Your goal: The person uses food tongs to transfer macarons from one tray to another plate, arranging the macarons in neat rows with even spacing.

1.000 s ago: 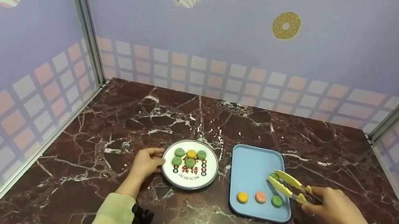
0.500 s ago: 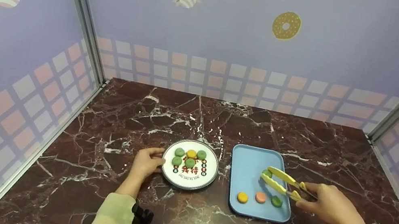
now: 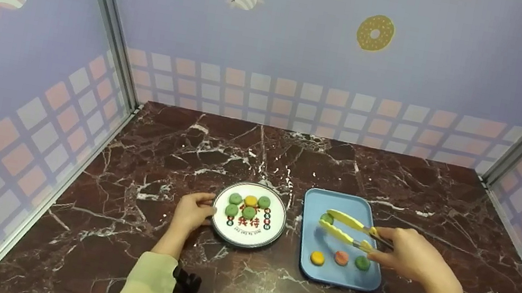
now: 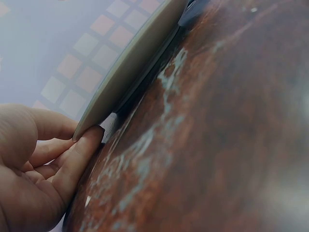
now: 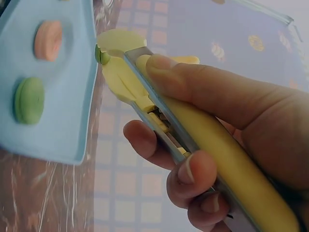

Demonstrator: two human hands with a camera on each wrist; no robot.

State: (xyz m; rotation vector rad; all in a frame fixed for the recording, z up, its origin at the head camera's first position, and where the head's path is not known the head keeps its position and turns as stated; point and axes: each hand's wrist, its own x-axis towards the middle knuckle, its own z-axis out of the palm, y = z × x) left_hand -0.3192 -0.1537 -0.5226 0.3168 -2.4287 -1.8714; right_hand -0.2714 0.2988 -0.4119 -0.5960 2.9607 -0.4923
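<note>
My left hand (image 3: 191, 212) pinches the left rim of a round white plate (image 3: 245, 237) with red lettering; the left wrist view shows thumb and fingers at the plate's edge (image 4: 128, 70). Several green macarons (image 3: 231, 210) and a yellow macaron (image 3: 250, 201) sit on the plate. My right hand (image 3: 411, 253) grips yellow-tipped tongs (image 3: 346, 227) over the blue tray (image 3: 337, 200). Between the tong tips is a green macaron (image 3: 327, 218), also partly visible in the right wrist view. Along the tray's near end lie a yellow macaron (image 3: 317, 258), a pink macaron (image 3: 341, 258) and a green macaron (image 3: 362, 263).
The dark red marbled tabletop (image 3: 174, 152) carries both plate and tray, with a narrow strip of it between them. Purple patterned panels (image 3: 306, 42) enclose the back and both sides.
My right hand has moved left, carrying the tongs and the green macaron across the tray toward its left side. My left hand and the plate have stayed in place.
</note>
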